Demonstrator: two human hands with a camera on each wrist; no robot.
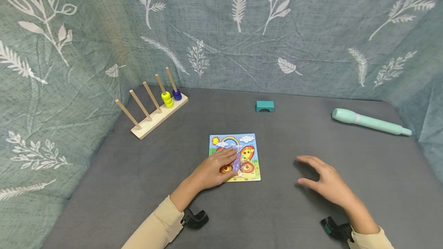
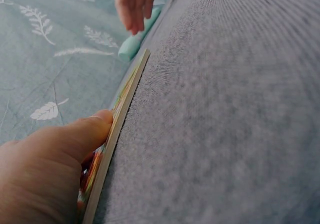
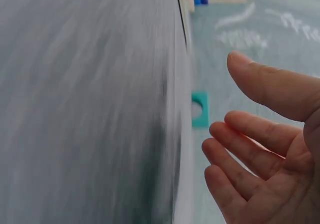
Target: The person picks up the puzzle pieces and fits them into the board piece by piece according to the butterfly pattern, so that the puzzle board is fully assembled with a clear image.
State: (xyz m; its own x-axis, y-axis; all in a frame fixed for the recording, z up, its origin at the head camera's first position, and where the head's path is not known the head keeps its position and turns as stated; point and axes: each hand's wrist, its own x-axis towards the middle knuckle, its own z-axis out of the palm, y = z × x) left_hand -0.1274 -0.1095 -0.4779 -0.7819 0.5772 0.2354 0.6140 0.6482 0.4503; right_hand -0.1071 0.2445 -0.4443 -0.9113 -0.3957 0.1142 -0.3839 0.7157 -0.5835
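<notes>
A square wooden butterfly puzzle (image 1: 250,141) lies flat on the grey table, printed with a sun, rainbow and clouds. My left hand (image 1: 216,166) rests on its left half with fairly straight fingers, covering part of the butterfly; in the left wrist view the thumb (image 2: 95,129) lies on the puzzle's face near its edge. To the right of the puzzle, my right hand (image 1: 327,181) is held over the table, thumb and fingers apart and nothing between them. The right wrist view shows its fingers (image 3: 250,154) loosely bent.
A wooden peg stand (image 1: 157,120) with yellow rings (image 1: 167,100) and dark blue rings (image 1: 177,95) stands at the back left. Behind the puzzle sits a teal arch block (image 1: 264,106). A mint-green tube-shaped object (image 1: 372,122) lies at the back right. Patterned cloth (image 1: 214,30) hangs behind the table.
</notes>
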